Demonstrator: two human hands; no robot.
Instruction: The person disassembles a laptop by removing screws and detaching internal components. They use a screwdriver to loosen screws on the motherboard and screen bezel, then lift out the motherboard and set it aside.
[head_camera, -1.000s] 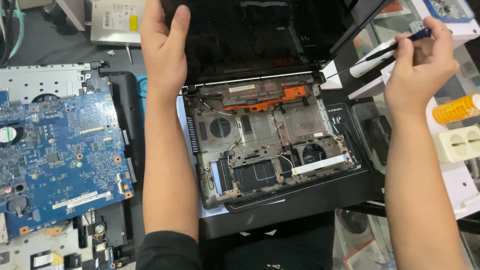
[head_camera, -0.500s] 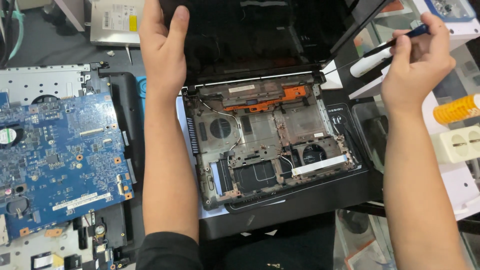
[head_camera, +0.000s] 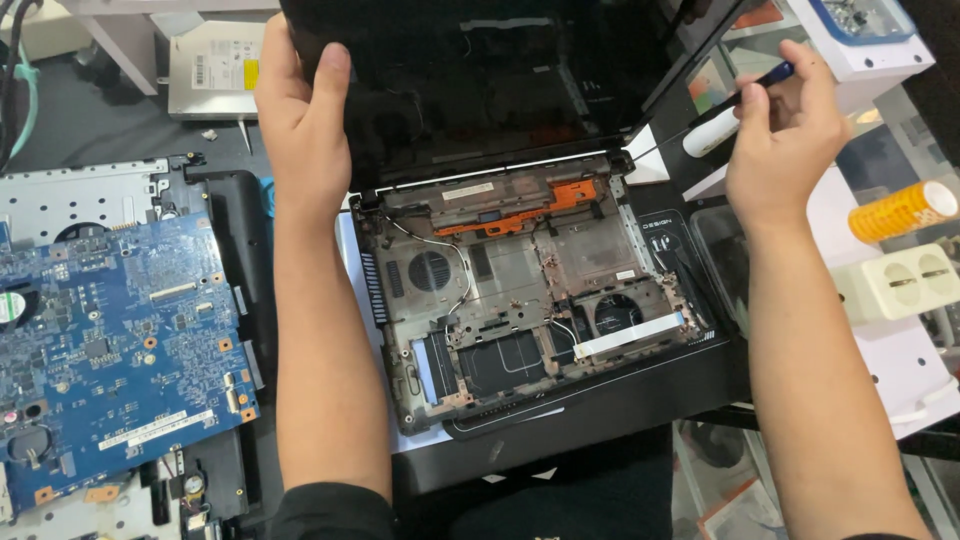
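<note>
Workbench: left hand (head_camera: 305, 120) grips laptop screen (head_camera: 480, 70); right hand (head_camera: 785, 130) pinches screwdriver (head_camera: 750, 88) beside it.

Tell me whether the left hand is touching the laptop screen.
Touching. The head view shows the left hand gripping the left edge of the laptop screen, thumb pressed on its dark front.

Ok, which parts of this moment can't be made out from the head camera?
- Screwdriver: its shaft and tip are lost against the dark laptop screen near the hinge.
- Left hand: the fingers wrap behind the screen edge, out of sight.
- Blue motherboard: cut off by the left edge.
- Laptop base: screws too small to count.
- Right hand: its palm faces away.
</note>
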